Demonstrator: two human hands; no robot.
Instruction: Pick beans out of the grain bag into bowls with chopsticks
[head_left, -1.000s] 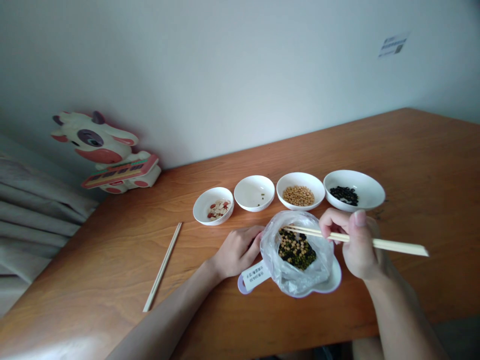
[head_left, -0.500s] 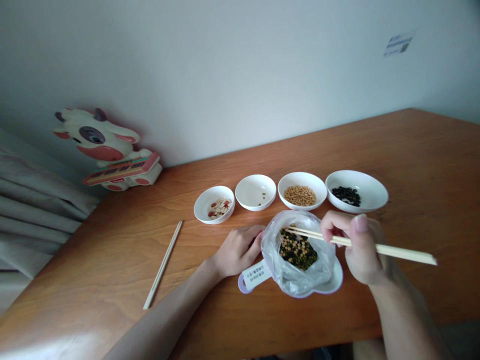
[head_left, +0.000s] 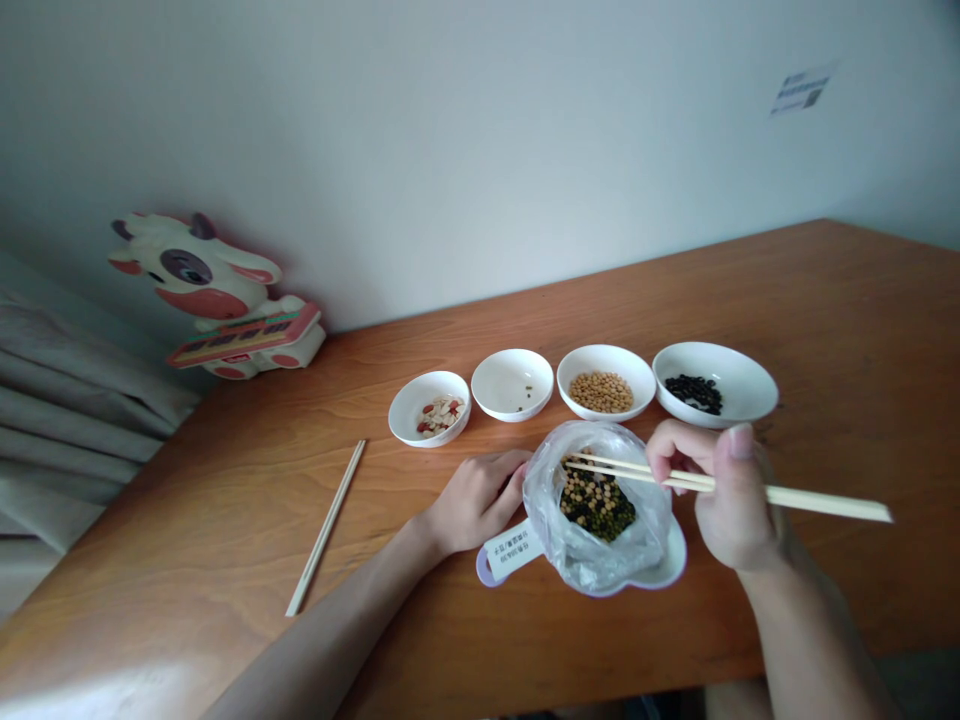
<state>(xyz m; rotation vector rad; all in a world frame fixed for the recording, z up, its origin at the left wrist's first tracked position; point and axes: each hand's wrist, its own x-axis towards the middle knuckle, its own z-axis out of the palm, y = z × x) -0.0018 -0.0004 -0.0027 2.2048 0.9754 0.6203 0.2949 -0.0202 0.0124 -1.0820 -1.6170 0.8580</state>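
My right hand [head_left: 724,490] is closed around a pair of chopsticks [head_left: 802,500]. Their slightly parted tips reach the mixed beans [head_left: 596,500], yellow, black and green, inside a clear plastic bag [head_left: 555,545]. That open bag sits in a pale, purple-edged dish [head_left: 675,560] with a labelled handle. My left hand [head_left: 480,497] rests on the table, thumb and fingers closed on the left edge of the bag; its fingertips are partly hidden. Whether the chopsticks pinch a bean is too small to tell.
Behind the bag stand white bowls: one with pale and reddish pieces [head_left: 405,420], one with a few small bits [head_left: 495,385], one with yellow beans [head_left: 600,392], one with black beans [head_left: 694,393]. Another chopstick pair [head_left: 326,530] lies left. A cow toy [head_left: 225,300] leans against the wall.
The chopstick tips have spread a little apart, and my right hand has shifted slightly to the right. My left hand and the bag stay where they were.
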